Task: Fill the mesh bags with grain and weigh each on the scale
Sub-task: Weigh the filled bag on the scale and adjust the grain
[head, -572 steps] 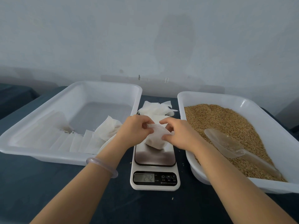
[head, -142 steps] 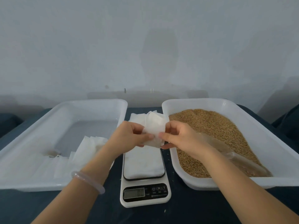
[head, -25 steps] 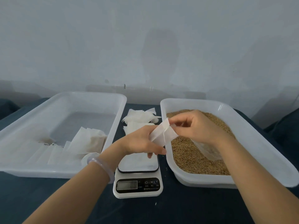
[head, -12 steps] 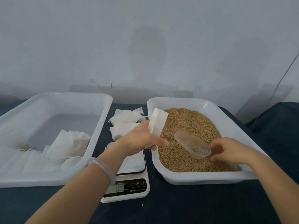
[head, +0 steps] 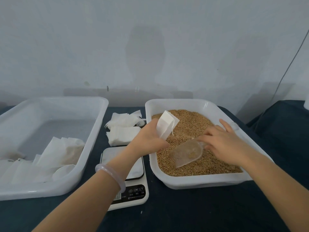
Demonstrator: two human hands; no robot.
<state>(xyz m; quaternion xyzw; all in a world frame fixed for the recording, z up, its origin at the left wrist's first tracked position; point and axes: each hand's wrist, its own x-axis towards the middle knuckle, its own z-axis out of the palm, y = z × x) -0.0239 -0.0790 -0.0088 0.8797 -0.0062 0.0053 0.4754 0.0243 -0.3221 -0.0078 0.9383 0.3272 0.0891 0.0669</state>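
A small white mesh bag [head: 167, 125], mouth up, is gripped in the left hand [head: 147, 141] above the left rim of a white plastic tray [head: 200, 180] of brown grain [head: 192, 123], at the bench's right. The right hand [head: 224, 143] pinches the handle of a clear plastic scoop [head: 186, 154] lying on the grain. A white digital scale [head: 133, 193] sits by the bench's front edge.

we face a pale grey-blue wall [head: 66, 39], plain and matte, with a darker patch [head: 145, 49] near its middle and a few small marks low down. the light on it is soft and even. a thin cable [head: 293, 60] slants down its right side. below, a table [head: 175, 213] under dark blue cloth stands against the wall; at far right sits another dark-draped piece [head: 284, 124].
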